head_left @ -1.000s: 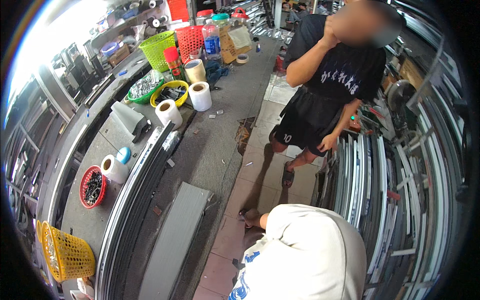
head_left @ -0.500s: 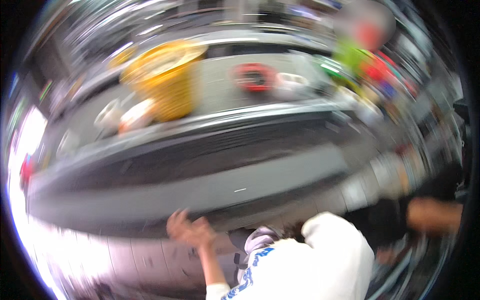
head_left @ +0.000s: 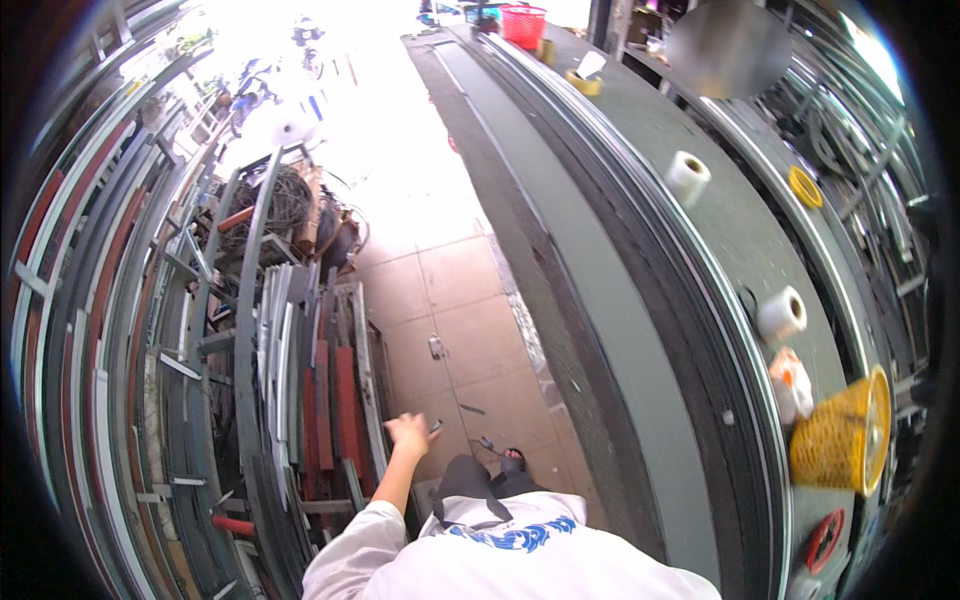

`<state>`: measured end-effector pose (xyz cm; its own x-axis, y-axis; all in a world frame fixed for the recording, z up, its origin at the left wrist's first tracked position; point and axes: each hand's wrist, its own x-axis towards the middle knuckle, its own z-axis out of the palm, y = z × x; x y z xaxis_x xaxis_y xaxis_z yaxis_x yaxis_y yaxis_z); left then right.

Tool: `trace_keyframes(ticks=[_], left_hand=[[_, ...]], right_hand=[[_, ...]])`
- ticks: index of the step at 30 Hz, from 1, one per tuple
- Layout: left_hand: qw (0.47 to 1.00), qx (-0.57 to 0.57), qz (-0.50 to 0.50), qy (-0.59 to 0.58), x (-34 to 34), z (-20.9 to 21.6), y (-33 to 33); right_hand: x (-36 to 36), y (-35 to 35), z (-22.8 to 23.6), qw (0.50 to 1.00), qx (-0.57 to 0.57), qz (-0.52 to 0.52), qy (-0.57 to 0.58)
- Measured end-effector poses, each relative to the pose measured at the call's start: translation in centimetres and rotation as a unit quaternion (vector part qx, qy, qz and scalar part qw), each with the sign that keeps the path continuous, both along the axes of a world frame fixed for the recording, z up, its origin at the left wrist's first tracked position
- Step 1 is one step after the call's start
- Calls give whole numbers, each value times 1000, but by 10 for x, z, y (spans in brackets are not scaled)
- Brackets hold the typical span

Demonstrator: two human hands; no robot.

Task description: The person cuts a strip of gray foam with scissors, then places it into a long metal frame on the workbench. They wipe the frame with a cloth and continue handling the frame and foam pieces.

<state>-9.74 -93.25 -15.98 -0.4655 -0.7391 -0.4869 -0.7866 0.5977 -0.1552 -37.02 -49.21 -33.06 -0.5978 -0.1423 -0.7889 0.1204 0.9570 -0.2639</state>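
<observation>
My left hand (head_left: 408, 434) reaches out low in front of my body, above the tiled floor and next to the rack of long metal profiles (head_left: 322, 390). Its fingers are spread and I see nothing held in them. A small grey thing (head_left: 436, 427) shows right beside the fingertips; whether it touches them I cannot tell. My right hand is out of the picture. A foot in a dark sandal (head_left: 512, 460) stands on the tiles (head_left: 430, 300).
Along the right runs a long workbench (head_left: 740, 230) with white rolls (head_left: 781, 315), a yellow basket (head_left: 838, 440) and a red ring-shaped thing (head_left: 825, 540). A red basket (head_left: 522, 26) stands at its far end. Coiled wire (head_left: 285, 205) lies beyond the left rack. A metal piece (head_left: 436, 347) lies on the floor.
My view has swung from facing the bench to looking along the aisle, so the bench now lies on my right. The left hand is now beside the profile rack.
</observation>
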Motion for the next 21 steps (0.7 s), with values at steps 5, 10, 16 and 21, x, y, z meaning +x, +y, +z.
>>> trace_keyframes(ticks=[5,10,16,21], left_hand=[[861,279,332,264,77,-57,-136],[950,264,166,-9,41,-72,-225],[830,417,160,333,-47,-56,-385],[872,415,152,209,-97,-143,-557]], right_hand=[[-61,-174,-10,996,5,91,-11],[-71,-330,-40,933,152,320,-53],[-110,-667,-7,965,-37,218,138],[-137,-944,74,920,-391,-2,-26]])
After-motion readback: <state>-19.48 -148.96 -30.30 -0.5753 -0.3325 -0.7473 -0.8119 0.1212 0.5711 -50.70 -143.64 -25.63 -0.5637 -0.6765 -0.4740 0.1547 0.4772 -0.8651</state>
